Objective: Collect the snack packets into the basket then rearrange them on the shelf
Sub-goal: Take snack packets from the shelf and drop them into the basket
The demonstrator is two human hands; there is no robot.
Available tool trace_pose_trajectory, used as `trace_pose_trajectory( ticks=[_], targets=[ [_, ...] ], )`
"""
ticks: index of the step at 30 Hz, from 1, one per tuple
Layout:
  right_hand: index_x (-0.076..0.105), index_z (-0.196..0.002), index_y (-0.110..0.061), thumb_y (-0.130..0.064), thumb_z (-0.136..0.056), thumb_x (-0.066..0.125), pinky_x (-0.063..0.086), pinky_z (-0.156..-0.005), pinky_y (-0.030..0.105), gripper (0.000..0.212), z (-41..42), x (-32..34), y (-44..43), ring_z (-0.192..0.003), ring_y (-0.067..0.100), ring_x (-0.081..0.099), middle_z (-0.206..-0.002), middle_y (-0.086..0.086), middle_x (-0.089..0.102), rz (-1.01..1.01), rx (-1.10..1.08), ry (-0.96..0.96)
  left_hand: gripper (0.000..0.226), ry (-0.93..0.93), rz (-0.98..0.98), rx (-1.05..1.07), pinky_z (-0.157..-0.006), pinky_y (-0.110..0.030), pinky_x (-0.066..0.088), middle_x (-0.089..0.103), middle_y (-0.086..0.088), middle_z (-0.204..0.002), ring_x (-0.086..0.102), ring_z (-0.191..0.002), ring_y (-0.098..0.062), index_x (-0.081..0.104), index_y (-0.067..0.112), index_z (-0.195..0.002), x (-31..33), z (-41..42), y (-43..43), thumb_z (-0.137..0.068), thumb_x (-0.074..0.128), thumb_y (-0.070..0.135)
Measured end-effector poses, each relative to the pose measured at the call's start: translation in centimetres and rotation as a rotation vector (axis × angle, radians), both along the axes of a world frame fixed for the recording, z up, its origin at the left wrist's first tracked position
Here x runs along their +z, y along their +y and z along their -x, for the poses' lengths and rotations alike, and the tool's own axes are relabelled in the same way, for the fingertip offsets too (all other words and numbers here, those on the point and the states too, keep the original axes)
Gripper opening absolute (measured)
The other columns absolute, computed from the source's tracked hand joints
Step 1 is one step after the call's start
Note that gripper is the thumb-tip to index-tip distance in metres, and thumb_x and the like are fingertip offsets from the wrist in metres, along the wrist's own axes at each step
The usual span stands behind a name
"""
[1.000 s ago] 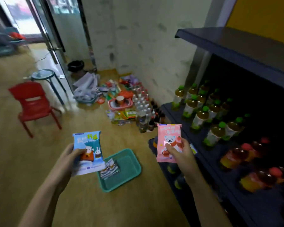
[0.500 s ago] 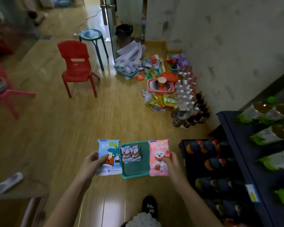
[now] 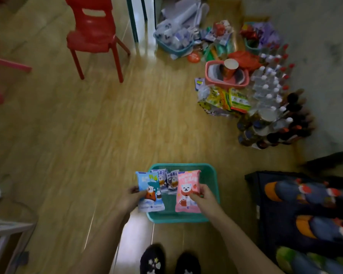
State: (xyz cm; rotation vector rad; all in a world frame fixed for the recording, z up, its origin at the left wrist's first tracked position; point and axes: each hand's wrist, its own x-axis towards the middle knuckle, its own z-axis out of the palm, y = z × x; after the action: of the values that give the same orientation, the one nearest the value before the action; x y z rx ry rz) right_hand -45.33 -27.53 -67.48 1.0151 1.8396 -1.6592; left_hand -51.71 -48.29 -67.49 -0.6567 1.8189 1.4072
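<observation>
Left hand (image 3: 130,198) grips a blue snack packet (image 3: 150,191), right hand (image 3: 203,196) a pink snack packet (image 3: 186,191), over the teal basket (image 3: 213,175). Small packets (image 3: 171,181) lie at its 11 o'clock.

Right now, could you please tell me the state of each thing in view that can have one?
Basket, on the floor, partly filled.
Small packets, lying in the basket.
Blue packet, gripped by the left hand over the basket's left edge.
Pink packet, gripped by the right hand above the basket.
Paper cup, upright in the pink tub.
Red chair, standing upright.
</observation>
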Motion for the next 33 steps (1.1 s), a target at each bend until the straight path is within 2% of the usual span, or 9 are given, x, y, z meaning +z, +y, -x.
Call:
trace_pose_trajectory(
  ticks=[4, 8, 12, 16, 18, 20, 23, 26, 33],
  targets=[
    [0.047, -0.108, -0.014, -0.016, -0.089, 0.058, 0.048, -0.084, 0.035, 0.023, 2.5, -11.0, 0.7, -0.099, 0.020, 0.057, -0.108, 0.002, 0.057, -0.058, 0.081, -0.021, 0.019, 0.001, 0.029, 0.021, -0.037, -0.009, 0.042, 0.060, -0.008, -0.076, 0.055, -0.035, 0.005, 0.056, 0.010, -0.075, -10.8, 2.3, 1.1, -0.088, 0.055, -0.002],
    [0.050, -0.116, -0.010, -0.018, -0.089, 0.060, 0.051, -0.085, 0.037, 0.030, 4.6, -21.5, 1.5, -0.098, 0.020, 0.059, -0.109, 0.004, 0.060, -0.174, 0.134, -0.034, 0.008, 0.057, 0.052, -0.019, -0.038, -0.008, 0.041, 0.061, -0.010, -0.083, 0.057, -0.042, 0.001, 0.063, 0.002, -0.091, -21.3, 4.4, 2.1, -0.085, 0.059, -0.002],
    [0.049, -0.115, -0.009, -0.016, -0.089, 0.059, 0.050, -0.083, 0.037, 0.029, 6.2, -30.2, 1.1, -0.099, 0.022, 0.058, -0.111, 0.006, 0.059, -0.158, 0.108, -0.019, 0.022, 0.095, 0.079, -0.064, -0.036, -0.006, 0.037, 0.058, -0.005, -0.069, 0.050, -0.033, 0.007, 0.057, 0.013, -0.068, -29.7, 5.5, 3.0, -0.084, 0.061, -0.002],
    [0.051, -0.107, -0.010, -0.016, -0.086, 0.064, 0.053, -0.077, 0.035, 0.026, 6.7, -35.1, -0.1, -0.089, 0.019, 0.060, -0.096, 0.001, 0.059, -0.195, 0.055, 0.042, 0.016, 0.142, 0.165, -0.059, -0.035, -0.007, 0.037, 0.059, -0.007, -0.070, 0.052, -0.034, 0.008, 0.058, 0.008, -0.071, -34.5, 5.5, 3.4, -0.082, 0.064, -0.002],
    [0.053, -0.099, -0.011, -0.023, -0.082, 0.068, 0.051, -0.066, 0.031, 0.026, 6.6, -35.9, -0.7, -0.077, 0.015, 0.058, -0.085, -0.003, 0.058, -0.337, 0.051, 0.068, 0.009, 0.199, 0.233, -0.035, -0.047, -0.014, 0.048, 0.066, -0.016, -0.087, 0.063, -0.052, 0.000, 0.064, 0.001, -0.087, -35.5, 5.5, 3.3, -0.079, 0.069, 0.001],
    [0.052, -0.090, -0.014, -0.034, -0.080, 0.069, 0.052, -0.073, 0.040, 0.028, 6.5, -35.7, -0.9, -0.085, 0.022, 0.059, -0.091, 0.003, 0.061, -0.513, 0.108, 0.043, 0.027, 0.236, 0.333, -0.088, -0.072, -0.029, 0.050, 0.068, -0.020, -0.100, 0.067, -0.085, -0.024, 0.065, -0.003, -0.099, -35.6, 5.4, 3.4, -0.077, 0.073, 0.008],
    [0.052, -0.106, -0.011, -0.036, -0.084, 0.062, 0.046, -0.088, 0.041, 0.035, 6.0, -32.5, -0.5, -0.107, 0.026, 0.051, -0.114, 0.007, 0.054, -0.638, 0.208, -0.022, 0.039, 0.281, 0.457, -0.233, -0.086, -0.036, 0.044, 0.063, -0.013, -0.113, 0.059, -0.104, -0.031, 0.058, 0.001, -0.113, -32.4, 5.0, 3.4, -0.081, 0.069, 0.020],
    [0.051, -0.117, -0.013, -0.029, -0.088, 0.058, 0.045, -0.093, 0.038, 0.034, 4.7, -25.9, 0.9, -0.114, 0.023, 0.049, -0.124, 0.004, 0.051, -0.627, 0.225, -0.005, 0.031, 0.358, 0.469, -0.342, -0.085, -0.035, 0.044, 0.063, -0.011, -0.115, 0.060, -0.102, -0.030, 0.058, 0.005, -0.114, -25.4, 4.6, 3.0, -0.086, 0.060, 0.018],
    [0.057, -0.116, -0.009, -0.014, -0.090, 0.056, 0.041, -0.087, 0.025, 0.027, -0.1, 2.0, 6.0, -0.108, 0.018, 0.053, -0.113, 0.002, 0.053, -0.559, 0.138, 0.092, 0.022, 0.512, 0.469, -0.573, -0.071, -0.028, 0.040, 0.067, -0.011, -0.105, 0.061, -0.091, -0.027, 0.063, 0.007, -0.106, 3.0, 4.5, 3.5, -0.093, 0.050, 0.018]
  ],
)
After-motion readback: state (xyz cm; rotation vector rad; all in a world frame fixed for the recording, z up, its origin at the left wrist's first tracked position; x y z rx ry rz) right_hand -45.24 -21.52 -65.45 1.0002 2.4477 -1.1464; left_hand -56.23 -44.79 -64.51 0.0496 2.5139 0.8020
